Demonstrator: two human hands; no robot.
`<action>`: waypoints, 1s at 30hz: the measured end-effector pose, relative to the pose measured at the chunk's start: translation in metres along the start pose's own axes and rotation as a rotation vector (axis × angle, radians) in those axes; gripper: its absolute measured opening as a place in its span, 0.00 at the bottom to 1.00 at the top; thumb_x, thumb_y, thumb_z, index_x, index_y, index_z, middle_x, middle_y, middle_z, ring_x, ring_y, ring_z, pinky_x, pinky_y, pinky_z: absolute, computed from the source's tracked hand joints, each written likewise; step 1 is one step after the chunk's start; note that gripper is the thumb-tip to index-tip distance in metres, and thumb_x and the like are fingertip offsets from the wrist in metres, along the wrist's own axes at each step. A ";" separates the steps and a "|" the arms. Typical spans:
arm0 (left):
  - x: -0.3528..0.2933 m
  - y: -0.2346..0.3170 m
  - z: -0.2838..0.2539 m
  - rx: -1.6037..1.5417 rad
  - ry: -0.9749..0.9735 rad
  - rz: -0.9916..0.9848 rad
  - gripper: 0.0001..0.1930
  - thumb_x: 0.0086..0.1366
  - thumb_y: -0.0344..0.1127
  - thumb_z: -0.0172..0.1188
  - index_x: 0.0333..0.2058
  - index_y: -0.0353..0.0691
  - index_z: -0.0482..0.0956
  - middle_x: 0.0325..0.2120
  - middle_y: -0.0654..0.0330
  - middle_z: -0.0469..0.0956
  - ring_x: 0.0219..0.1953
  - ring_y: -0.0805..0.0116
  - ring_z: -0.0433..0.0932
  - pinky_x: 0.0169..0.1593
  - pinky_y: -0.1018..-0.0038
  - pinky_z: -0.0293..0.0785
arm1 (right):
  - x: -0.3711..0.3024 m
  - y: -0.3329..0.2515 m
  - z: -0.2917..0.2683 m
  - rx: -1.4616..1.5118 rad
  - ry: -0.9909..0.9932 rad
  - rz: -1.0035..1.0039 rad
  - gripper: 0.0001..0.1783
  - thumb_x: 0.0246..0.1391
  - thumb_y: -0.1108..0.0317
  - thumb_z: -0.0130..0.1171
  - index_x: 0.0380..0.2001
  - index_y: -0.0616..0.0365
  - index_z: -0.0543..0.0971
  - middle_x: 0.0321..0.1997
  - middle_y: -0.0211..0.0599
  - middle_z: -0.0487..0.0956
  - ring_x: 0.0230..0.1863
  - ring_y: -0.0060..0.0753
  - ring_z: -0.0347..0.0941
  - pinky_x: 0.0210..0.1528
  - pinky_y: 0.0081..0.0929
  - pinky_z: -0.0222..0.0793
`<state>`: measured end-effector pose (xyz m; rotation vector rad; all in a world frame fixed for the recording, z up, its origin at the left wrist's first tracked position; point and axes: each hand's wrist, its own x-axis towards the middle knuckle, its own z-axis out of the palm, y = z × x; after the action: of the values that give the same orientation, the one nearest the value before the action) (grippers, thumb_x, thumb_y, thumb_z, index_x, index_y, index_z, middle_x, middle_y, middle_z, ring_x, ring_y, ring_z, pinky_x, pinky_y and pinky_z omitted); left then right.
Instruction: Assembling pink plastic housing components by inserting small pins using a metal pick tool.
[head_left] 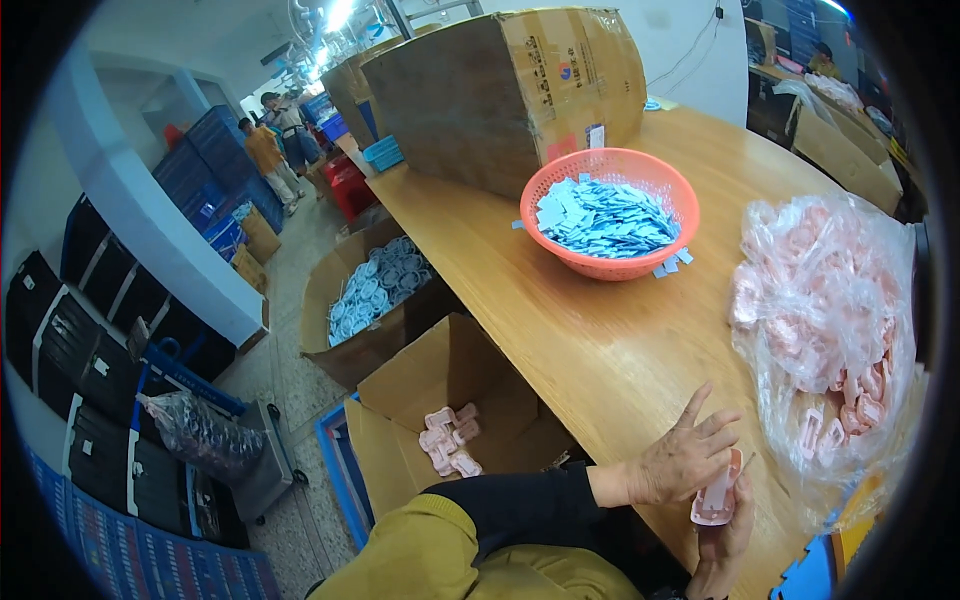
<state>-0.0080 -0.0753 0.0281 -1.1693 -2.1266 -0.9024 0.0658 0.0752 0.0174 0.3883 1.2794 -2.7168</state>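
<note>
A small pink plastic part [714, 500], oblong with a lighter strip along its middle, is held just above the table's near edge. My right hand [738, 530] cradles it from below and the right, fingers wrapped round its side. From the left my left hand [680, 462] reaches over the part's upper end. Its outer fingers are spread and raised, while the thumb and forefinger close in on the part; their tips are partly hidden. Right of my hands lies a clear plastic bag [815, 290] full of similar pink parts.
On the wooden table [480, 240] stands a coral basket [683, 190] of flat blue pieces, before a large carton [450, 100]. Left below, an open box [390, 400] holds several pink parts; another carton [320, 310] holds blue-grey rings. A trolley [265, 470] and stacked crates line the aisle.
</note>
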 end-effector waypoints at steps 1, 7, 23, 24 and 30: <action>-0.002 0.000 0.002 0.022 0.009 0.009 0.09 0.53 0.34 0.55 0.32 0.38 0.73 0.38 0.56 0.69 0.58 0.54 0.65 0.66 0.37 0.40 | 0.001 0.002 -0.002 -0.004 0.005 0.002 0.24 0.61 0.52 0.51 0.54 0.56 0.70 0.46 0.31 0.78 0.42 0.26 0.76 0.42 0.25 0.74; -0.005 -0.004 0.001 -0.095 0.027 -0.090 0.08 0.59 0.35 0.57 0.35 0.39 0.73 0.41 0.56 0.69 0.58 0.55 0.66 0.65 0.39 0.42 | 0.003 0.003 -0.014 -0.048 -0.111 -0.009 0.24 0.63 0.50 0.45 0.53 0.56 0.71 0.41 0.31 0.78 0.35 0.24 0.77 0.28 0.19 0.73; 0.002 0.006 0.021 -1.071 -0.288 -0.631 0.11 0.64 0.36 0.59 0.38 0.34 0.75 0.33 0.61 0.75 0.38 0.75 0.73 0.39 0.78 0.73 | -0.006 -0.007 -0.045 -0.069 -0.085 -0.082 0.24 0.59 0.52 0.52 0.51 0.59 0.72 0.44 0.34 0.78 0.41 0.25 0.76 0.38 0.22 0.74; 0.004 0.008 0.022 -1.132 -0.298 -0.686 0.10 0.64 0.35 0.59 0.37 0.34 0.75 0.32 0.62 0.74 0.37 0.76 0.73 0.39 0.78 0.72 | -0.006 -0.008 -0.049 -0.039 -0.073 -0.084 0.24 0.59 0.52 0.52 0.51 0.59 0.72 0.45 0.34 0.77 0.42 0.26 0.76 0.40 0.23 0.74; 0.003 0.004 0.063 -1.215 -0.271 -0.865 0.10 0.64 0.34 0.57 0.40 0.35 0.77 0.33 0.61 0.78 0.37 0.75 0.75 0.41 0.75 0.74 | -0.015 -0.002 -0.062 0.031 0.044 -0.140 0.29 0.63 0.56 0.47 0.63 0.61 0.63 0.56 0.40 0.73 0.49 0.30 0.74 0.50 0.26 0.71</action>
<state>-0.0143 -0.0244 -0.0079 -0.7544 -2.2721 -2.8064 0.0908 0.1242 -0.0155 0.3769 1.3248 -2.8622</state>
